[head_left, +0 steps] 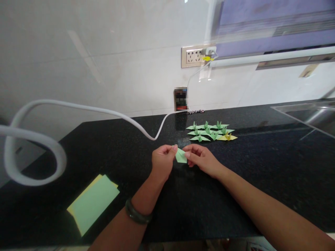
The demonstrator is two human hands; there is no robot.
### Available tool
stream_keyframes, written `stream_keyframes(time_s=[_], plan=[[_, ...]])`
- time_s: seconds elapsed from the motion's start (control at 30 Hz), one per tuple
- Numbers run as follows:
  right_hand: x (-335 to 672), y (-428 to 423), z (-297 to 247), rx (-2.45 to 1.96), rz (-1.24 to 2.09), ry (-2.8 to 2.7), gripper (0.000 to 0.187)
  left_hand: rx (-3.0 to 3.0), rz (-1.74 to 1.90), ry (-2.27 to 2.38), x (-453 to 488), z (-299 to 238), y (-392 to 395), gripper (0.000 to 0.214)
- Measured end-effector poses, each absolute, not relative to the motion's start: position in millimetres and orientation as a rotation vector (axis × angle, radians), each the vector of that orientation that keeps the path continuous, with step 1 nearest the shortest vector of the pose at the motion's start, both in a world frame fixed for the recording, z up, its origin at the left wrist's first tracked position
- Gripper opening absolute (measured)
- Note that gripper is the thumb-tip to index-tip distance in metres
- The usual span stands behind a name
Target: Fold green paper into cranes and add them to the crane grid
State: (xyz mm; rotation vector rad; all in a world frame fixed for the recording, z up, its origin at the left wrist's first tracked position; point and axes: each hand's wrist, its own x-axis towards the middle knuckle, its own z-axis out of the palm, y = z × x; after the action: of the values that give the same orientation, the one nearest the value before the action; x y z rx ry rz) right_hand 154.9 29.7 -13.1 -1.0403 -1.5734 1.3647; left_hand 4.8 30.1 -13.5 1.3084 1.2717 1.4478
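A small folded piece of green paper (pixel 181 157) is held up between my two hands above the dark counter. My left hand (pixel 163 160) pinches its left edge with thumb and fingers. On the opposite edge, the thumb and fingers of my right hand (pixel 202 159) are closed on the same paper. Just beyond the hands stand several folded paper cranes in rows, mostly green ones (pixel 200 138), with one yellow crane (pixel 228 137) at the front right. A stack of green and yellow paper sheets (pixel 95 204) lies to the left of my left forearm.
A thick white cable (pixel 125 120) loops across the left side toward a phone-like device (pixel 181 99), blurred out, leaning on the wall. Above it is a wall socket (pixel 193 56) with a plug in it. A metal sink (pixel 314 113) is set into the counter (pixel 261 174) at far right.
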Motion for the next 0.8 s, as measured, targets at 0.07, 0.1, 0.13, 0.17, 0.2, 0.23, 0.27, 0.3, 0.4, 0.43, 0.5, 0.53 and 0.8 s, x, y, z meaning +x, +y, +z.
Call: stream_keyframes(time_s=[0.07, 0.1, 0.13, 0.17, 0.2, 0.23, 0.27, 0.3, 0.4, 0.43, 0.5, 0.53, 0.8], plan=[[151, 27, -15, -1.003, 1.424, -1.62, 0.021, 1.405, 1.369, 1.304, 9, -14, 25, 0.024], [150, 26, -16, -0.991, 1.45, -1.641, 0.019, 1.44, 1.346, 1.316, 11, -15, 22, 0.024], [148, 25, -18, -0.983, 1.468, -1.643, 0.018, 1.467, 1.331, 1.327, 12, -15, 20, 0.025], [147, 24, -19, -0.978, 1.487, -1.632, 0.018, 1.489, 1.32, 1.332, 13, -15, 19, 0.025], [146, 24, -20, -0.975, 1.507, -1.607, 0.017, 1.505, 1.319, 1.339, 14, -14, 18, 0.025], [145, 24, -21, -0.974, 1.527, -1.581, 0.016, 1.521, 1.311, 1.34, 14, -14, 17, 0.024], [145, 24, -22, -0.974, 1.548, -1.564, 0.015, 1.536, 1.298, 1.335, 15, -13, 16, 0.024], [145, 24, -22, -0.976, 1.563, -1.555, 0.015, 1.553, 1.285, 1.33, 15, -12, 16, 0.024], [144, 24, -21, -0.995, 1.568, -1.568, 0.017, 1.613, 1.274, 1.325, 16, -9, 14, 0.023], [144, 23, -20, -1.0, 1.562, -1.571, 0.019, 1.629, 1.287, 1.333, 16, -8, 13, 0.023], [144, 23, -19, -1.002, 1.556, -1.566, 0.021, 1.645, 1.315, 1.349, 17, -7, 13, 0.022], [144, 23, -18, -1.003, 1.555, -1.564, 0.022, 1.646, 1.323, 1.356, 17, -6, 12, 0.022], [149, 25, -19, -0.955, 1.58, -1.558, 0.025, 1.403, 1.372, 1.297, 12, -11, 21, 0.024]])
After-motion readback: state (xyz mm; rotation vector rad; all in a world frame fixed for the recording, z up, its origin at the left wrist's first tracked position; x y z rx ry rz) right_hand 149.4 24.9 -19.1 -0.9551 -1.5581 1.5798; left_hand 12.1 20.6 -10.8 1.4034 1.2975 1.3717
